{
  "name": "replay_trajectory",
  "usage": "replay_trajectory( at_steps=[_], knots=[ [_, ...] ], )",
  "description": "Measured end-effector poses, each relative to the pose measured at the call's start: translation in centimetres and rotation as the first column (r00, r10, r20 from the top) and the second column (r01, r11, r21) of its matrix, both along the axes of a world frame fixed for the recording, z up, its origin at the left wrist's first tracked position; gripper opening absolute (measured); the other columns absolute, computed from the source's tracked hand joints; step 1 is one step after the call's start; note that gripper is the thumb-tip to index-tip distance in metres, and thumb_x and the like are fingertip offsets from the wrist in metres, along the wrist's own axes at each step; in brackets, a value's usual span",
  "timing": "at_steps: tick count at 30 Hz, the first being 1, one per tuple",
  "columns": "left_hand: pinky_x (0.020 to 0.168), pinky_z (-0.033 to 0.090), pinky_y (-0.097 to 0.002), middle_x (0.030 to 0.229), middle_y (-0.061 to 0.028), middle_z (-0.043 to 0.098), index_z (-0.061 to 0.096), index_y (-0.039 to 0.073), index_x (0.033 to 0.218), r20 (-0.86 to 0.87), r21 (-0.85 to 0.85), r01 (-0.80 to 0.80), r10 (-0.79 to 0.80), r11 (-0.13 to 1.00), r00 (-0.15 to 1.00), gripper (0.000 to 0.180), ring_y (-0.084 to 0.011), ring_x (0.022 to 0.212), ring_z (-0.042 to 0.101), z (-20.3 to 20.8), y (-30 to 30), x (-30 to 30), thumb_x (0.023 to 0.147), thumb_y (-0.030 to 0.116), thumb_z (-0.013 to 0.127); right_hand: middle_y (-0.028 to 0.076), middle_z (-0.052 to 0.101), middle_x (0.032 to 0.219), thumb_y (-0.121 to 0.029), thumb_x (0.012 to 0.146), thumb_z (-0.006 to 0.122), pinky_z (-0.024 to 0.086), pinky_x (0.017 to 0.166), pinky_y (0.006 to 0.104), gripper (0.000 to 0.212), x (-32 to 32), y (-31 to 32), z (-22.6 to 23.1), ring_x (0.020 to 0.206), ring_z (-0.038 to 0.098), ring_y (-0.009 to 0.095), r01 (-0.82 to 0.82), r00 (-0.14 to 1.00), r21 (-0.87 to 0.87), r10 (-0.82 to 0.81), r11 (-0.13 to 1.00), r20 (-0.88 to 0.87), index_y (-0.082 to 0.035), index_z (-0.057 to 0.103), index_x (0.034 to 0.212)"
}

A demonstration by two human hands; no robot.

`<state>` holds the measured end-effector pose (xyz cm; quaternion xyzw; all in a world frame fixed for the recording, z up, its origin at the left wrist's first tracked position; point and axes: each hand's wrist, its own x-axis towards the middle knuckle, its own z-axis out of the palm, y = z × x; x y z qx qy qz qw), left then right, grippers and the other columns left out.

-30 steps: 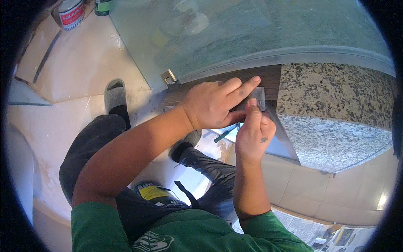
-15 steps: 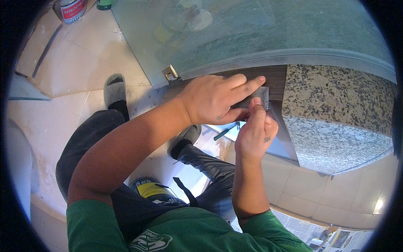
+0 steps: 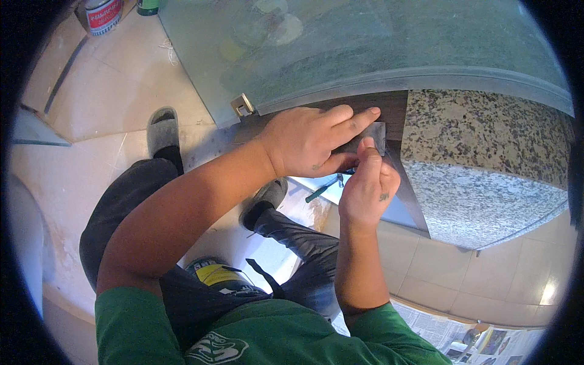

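Note:
My left hand [image 3: 316, 137] reaches across a dark wood-look ledge [image 3: 392, 112], its fingers stretched to the right and its thumb lower down. Between that thumb and those fingers shows a thin, grey flat piece [image 3: 378, 135], whose kind I cannot make out. My right hand [image 3: 370, 185] comes up from below with its fingers curled. Its thumb presses on the grey piece near the lower right side, beside the left thumb. The fingertips under the piece are hidden. Just below the hands lies a hammer-like tool with a green handle [image 3: 320, 191].
A frosted glass panel [image 3: 365, 42] rises behind the ledge, with a metal fitting [image 3: 242, 105] at its corner. Speckled granite [image 3: 480, 131] adjoins on the right. A bucket with a yellow label [image 3: 213, 274] stands by my legs. Cans [image 3: 103, 15] sit far left; newspaper [image 3: 438, 328] lies lower right.
The whole view has shifted slightly, so things appear a little further left. Both hands keep nearly the same grip on the grey piece.

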<state>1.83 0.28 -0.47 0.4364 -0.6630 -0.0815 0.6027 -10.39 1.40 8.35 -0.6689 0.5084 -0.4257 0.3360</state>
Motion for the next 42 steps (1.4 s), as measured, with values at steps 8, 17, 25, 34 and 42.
replay_trajectory(
  at_steps=[8,17,25,34,42],
  knots=[
    [0.058,0.054,-0.042,0.091,-0.0069,0.055,0.044,0.016,0.155,0.021,0.052,0.027,-0.028,0.998,0.999,0.083,-0.0308,0.066,0.064,0.6,0.5,0.4,0.08,0.032,0.076,0.0,0.059,0.068,-0.011,0.102,0.059,0.038,0.054,0.026,0.033,0.0,0.1,0.2,0.061,0.05,0.007,-0.018,0.999,0.026,0.017,1.0,0.042,0.002,0.063,0.071],
    [0.059,0.055,-0.0417,0.092,-0.0067,0.055,0.044,0.017,0.156,0.012,0.041,0.004,-0.004,0.999,1.0,0.084,-0.0303,0.068,0.065,0.9,0.5,0.3,0.078,0.025,0.076,-0.002,0.058,0.07,-0.011,0.104,0.057,0.036,0.054,0.0253,0.034,0.0,-0.3,-0.5,0.064,0.048,0.005,0.007,0.998,-0.022,-0.005,1.0,0.06,0.002,0.064,0.074],
    [0.058,0.055,-0.0417,0.092,-0.0071,0.055,0.043,0.015,0.156,0.04,0.011,-0.057,0.057,0.998,0.998,0.082,-0.0301,0.066,0.063,1.8,0.3,0.0,0.081,0.028,0.075,0.0,0.059,0.07,-0.011,0.105,0.057,0.041,0.056,0.0254,0.035,-0.2,-0.4,0.3,0.064,0.051,0.007,0.025,0.997,-0.064,-0.02,0.998,0.08,0.003,0.065,0.074],
    [0.061,0.057,-0.0455,0.098,-0.0069,0.059,0.044,0.015,0.153,0.015,0.055,0.026,-0.027,0.998,1.0,0.077,-0.032,0.07,0.067,0.5,0.4,0.3,0.086,0.037,0.073,0.005,0.063,0.069,-0.012,0.1,0.06,0.042,0.055,0.0263,0.032,-0.5,-0.6,-0.6,0.059,0.055,0.011,0.006,1.0,-0.05,-0.005,0.999,0.019,0.005,0.067,0.073],
    [0.06,0.056,-0.044,0.097,-0.0075,0.058,0.043,0.015,0.155,0.02,0.048,0.016,-0.017,0.999,1.0,0.08,-0.0315,0.069,0.066,0.7,0.3,0.3,0.084,0.033,0.073,0.001,0.06,0.07,-0.01,0.102,0.059,0.037,0.055,0.0263,0.034,-0.4,-0.4,-0.5,0.062,0.05,0.008,-0.01,0.999,-0.04,0.011,0.999,0.036,0.004,0.065,0.072]
  ],
)
